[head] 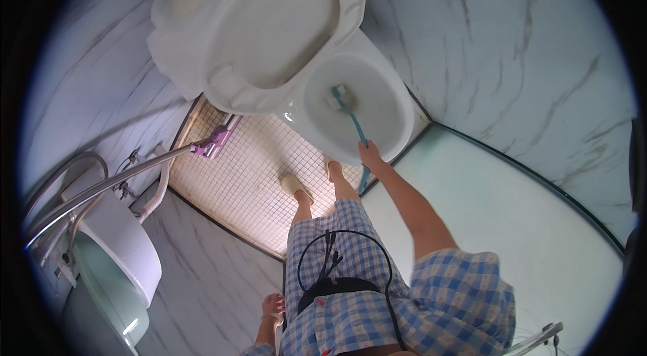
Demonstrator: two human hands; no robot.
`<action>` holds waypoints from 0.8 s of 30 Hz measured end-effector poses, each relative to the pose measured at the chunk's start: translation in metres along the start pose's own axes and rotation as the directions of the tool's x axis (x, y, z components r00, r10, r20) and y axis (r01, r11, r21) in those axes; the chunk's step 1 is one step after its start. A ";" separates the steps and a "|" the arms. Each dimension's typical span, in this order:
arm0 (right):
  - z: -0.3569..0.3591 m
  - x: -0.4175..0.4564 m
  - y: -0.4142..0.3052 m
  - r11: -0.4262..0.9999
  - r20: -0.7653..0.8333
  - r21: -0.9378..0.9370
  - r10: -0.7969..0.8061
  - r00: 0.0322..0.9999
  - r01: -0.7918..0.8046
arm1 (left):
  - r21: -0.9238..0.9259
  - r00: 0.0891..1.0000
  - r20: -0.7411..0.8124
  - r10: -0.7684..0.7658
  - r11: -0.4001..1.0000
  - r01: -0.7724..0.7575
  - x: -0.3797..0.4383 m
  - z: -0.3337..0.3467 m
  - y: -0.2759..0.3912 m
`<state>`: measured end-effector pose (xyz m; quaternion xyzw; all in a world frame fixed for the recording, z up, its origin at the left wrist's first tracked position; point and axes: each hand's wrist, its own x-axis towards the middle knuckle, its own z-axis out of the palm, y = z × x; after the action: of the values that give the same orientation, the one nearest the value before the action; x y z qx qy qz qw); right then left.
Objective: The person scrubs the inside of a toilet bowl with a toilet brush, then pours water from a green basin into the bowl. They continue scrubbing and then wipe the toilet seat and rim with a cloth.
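Note:
My right hand [371, 155] is closed around the handle of a blue toilet brush [357, 121]. The white head of the brush is down inside the toilet bowl [386, 103], near the drain. Leaning back behind the bowl are the raised white seat and lid [283, 32]. My left hand [273, 304] hangs low at my side, close to a dark vertical edge by the marbled wall. Its fingers look bent, but whether they hold anything cannot be made out.
A mop [215, 141] with a purple head and metal pole slants across the left side. Below it are a white washbasin [121, 240], a drain hose [155, 194] and taps. Small tiles [252, 164] cover the floor. A frosted panel [485, 214] stands on my right. Black cables [388, 275] hang at my waist.

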<state>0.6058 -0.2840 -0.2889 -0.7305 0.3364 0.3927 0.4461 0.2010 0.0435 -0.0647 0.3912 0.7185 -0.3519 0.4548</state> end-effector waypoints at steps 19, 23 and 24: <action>-0.029 0.077 -0.013 0.216 0.183 -0.947 -0.253 0.950 0.240 | -0.111 0.998 -0.005 -0.069 0.992 0.068 -0.009 0.002 -0.045; -0.087 -0.002 -0.040 0.239 0.246 -0.928 -0.177 0.953 0.284 | -0.150 0.997 0.043 -0.066 0.986 0.072 -0.004 -0.004 -0.067; -0.095 -0.009 -0.044 0.252 0.245 -0.927 -0.153 0.957 0.278 | -0.151 0.994 0.010 -0.105 0.983 0.105 -0.009 0.003 -0.054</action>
<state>0.6644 -0.3535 -0.2365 -0.8680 -0.0916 0.4879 -0.0122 0.1569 0.0150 -0.0489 0.3168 0.7624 -0.3202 0.4647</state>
